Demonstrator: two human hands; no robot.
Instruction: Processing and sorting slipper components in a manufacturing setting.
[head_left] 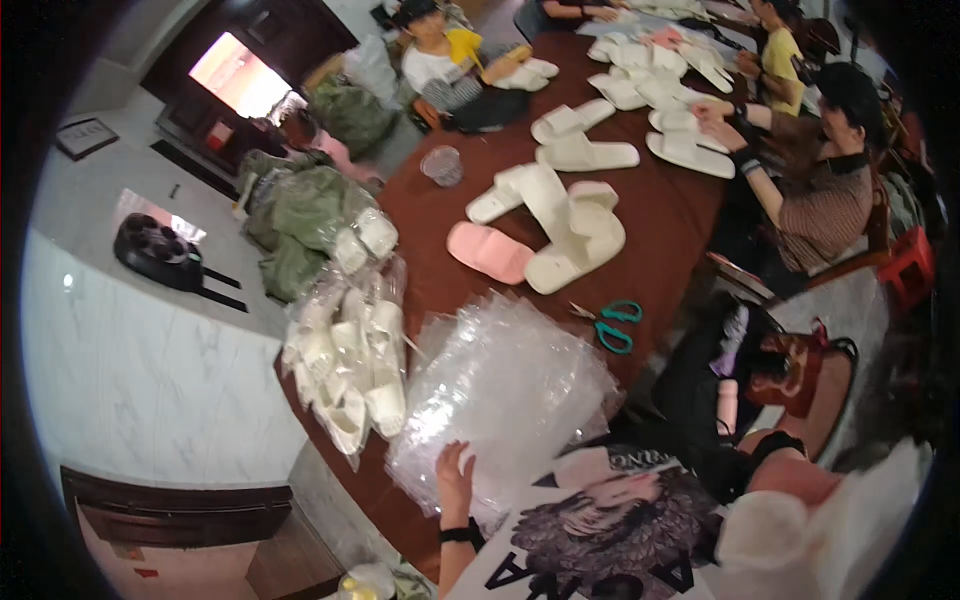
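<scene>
My left hand [455,478], with a black band at the wrist, rests at the near edge of a stack of clear plastic bags [505,375]. Its fingers are apart and slightly bent, with nothing seen in them. On my right, blurred bare skin [798,478] shows beside a black band, but the fingers are hidden. Close in front of it is a blurred clear bag [870,510] with a whitish slipper shape [765,530]. Green-handled scissors [618,325] lie beyond the stack. Past them, white slippers [575,260] lie piled beside a pink slipper [490,252].
Bagged white slippers [350,365] sit left of the stack on the brown table [415,215]. A clear tub [441,166] stands farther back. Several people sit around the table; one [820,190] at right handles slippers. Green sacks [300,220] stand left. A bottle [727,405] is beside me.
</scene>
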